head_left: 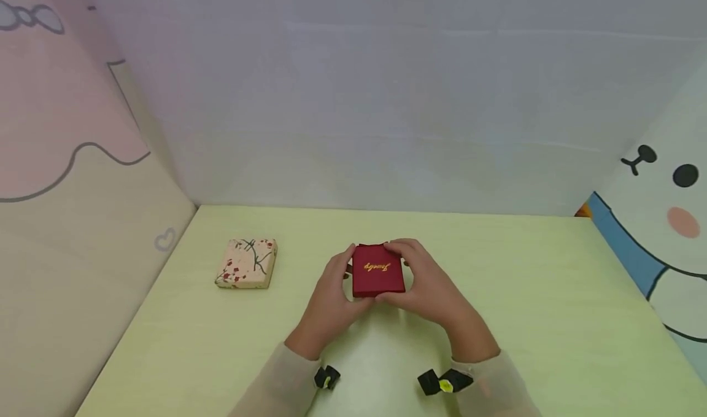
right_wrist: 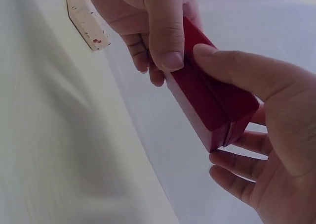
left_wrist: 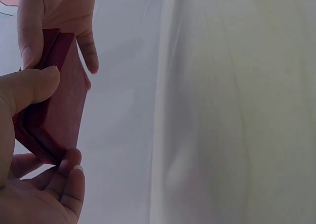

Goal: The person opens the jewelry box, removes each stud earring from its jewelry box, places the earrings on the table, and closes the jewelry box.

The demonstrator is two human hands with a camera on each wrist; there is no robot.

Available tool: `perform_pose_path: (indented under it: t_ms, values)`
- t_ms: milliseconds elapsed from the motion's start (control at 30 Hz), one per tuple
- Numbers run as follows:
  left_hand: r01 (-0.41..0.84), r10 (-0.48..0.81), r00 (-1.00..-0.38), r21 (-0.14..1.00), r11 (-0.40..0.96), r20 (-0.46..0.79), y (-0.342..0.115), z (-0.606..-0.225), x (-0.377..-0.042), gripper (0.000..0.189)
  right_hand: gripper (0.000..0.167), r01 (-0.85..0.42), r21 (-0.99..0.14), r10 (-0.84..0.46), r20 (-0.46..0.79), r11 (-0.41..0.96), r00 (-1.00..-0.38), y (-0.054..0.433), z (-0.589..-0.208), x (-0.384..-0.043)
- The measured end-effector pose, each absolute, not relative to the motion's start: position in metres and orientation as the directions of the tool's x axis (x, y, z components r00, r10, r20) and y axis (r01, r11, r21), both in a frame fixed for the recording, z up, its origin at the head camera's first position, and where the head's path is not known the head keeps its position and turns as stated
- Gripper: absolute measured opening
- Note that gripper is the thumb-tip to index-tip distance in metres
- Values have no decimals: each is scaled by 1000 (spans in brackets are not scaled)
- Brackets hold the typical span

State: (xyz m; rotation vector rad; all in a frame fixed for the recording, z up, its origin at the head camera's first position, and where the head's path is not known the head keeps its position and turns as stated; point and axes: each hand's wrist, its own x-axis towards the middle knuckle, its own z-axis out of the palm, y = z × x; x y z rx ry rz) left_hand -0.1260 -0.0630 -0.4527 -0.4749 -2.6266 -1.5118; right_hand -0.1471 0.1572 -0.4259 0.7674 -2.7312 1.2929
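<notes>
Slants both pale sleeves (head_left: 278,380) inward from the near side. Grips a red box (head_left: 378,279) between left hand (head_left: 331,300) and right hand (head_left: 433,291), with thumbs close together along the near edge and fingers curled round the outer sides. Holds it raised above the table (head_left: 552,294), near the middle. Has a flower-patterned box (head_left: 248,263) well apart to the left, and beyond, faces a greyish wall (head_left: 386,97).

A pale yellow-green desk (head_left: 552,282) spreads at 6 o'clock. At 12 rises a creased grey-white backdrop (head_left: 386,97); at 9, a pink-and-cream panel (head_left: 66,116), its printed bow (head_left: 24,16) at 10; at 3, a white panel (head_left: 676,306) bearing a cartoon face (head_left: 663,190).
</notes>
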Motion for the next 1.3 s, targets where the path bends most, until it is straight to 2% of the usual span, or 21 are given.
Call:
perform_pose_path:
  t_ms: [267, 500, 900, 1300]
  values:
    - [298, 202, -952, 843, 449, 230, -63, -454, -123, 95, 95, -434, -724, -389, 244, 536, -888, 151, -429, -142]
    - [312, 231, -945, 857, 411, 233, -63, -457, -120, 96, 89, -445, -714, -366, 276, 541, -889, 154, -433, -141]
    - [242, 220, -959, 916, 320, 176, -61, -457, -120, 100, 88, -471, -728, -350, 327, 499, -878, 154, -437, -141]
    - [224, 229, -961, 921, 320, 154, -60, -461, -118, 101, 94, -450, -720, -398, 258, 529, -880, 153, -432, -137]
